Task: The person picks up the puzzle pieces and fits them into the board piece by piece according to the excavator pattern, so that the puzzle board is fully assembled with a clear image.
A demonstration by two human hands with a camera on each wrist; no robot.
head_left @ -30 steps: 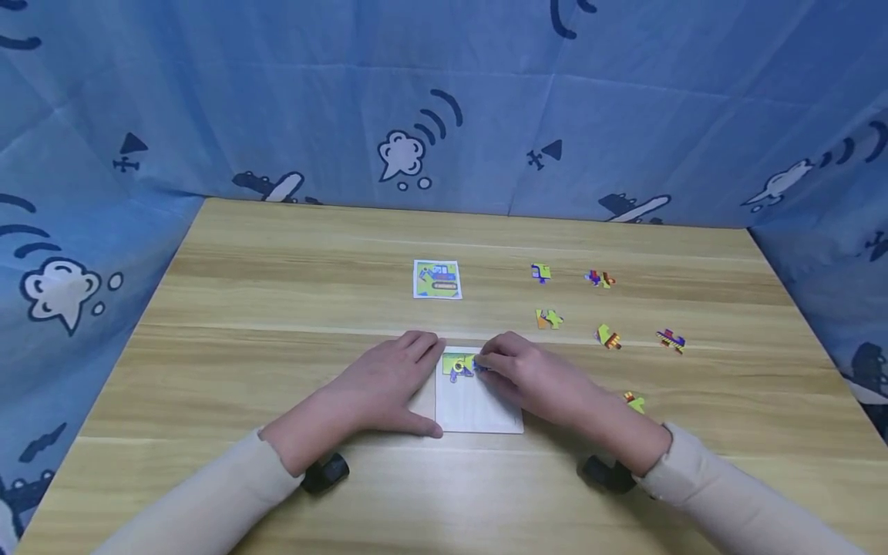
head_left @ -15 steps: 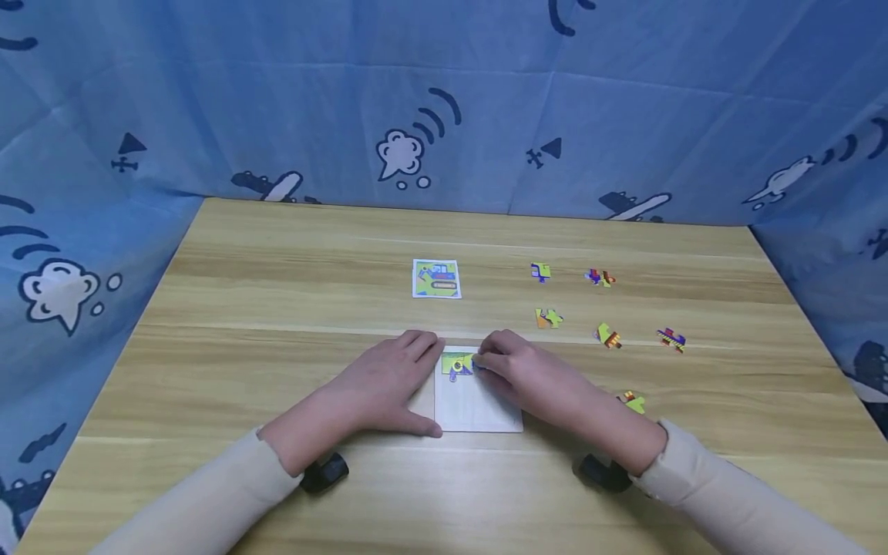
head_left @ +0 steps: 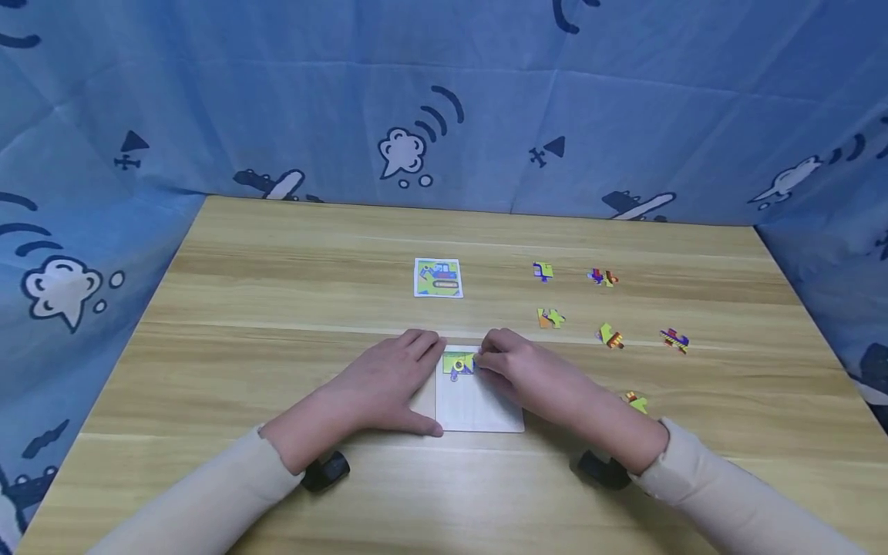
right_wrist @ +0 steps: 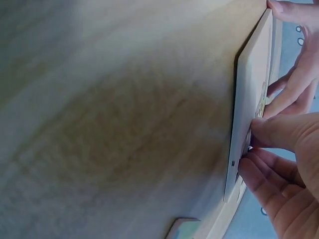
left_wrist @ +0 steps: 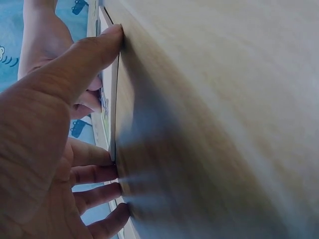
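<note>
A white square puzzle board lies on the table in front of me, with a yellow-green and purple section of puzzle in its upper left. My left hand rests along the board's left edge, thumb at the near corner and fingertips at the far one. In the left wrist view, its fingers spread along that edge. My right hand reaches over the board's upper right and pinches a small puzzle piece between thumb and fingers, beside the placed section. Fingers mostly hide that piece.
Behind the board lies a square picture card of an excavator. Several loose puzzle pieces are scattered to the right, among them a yellow-green one and a purple one. Another piece sits beside the right forearm. Blue printed cloth backs the table.
My right hand shifts very slightly at the same spot on the board, still pinching the puzzle piece. The left hand stays in place at the board's edge.
</note>
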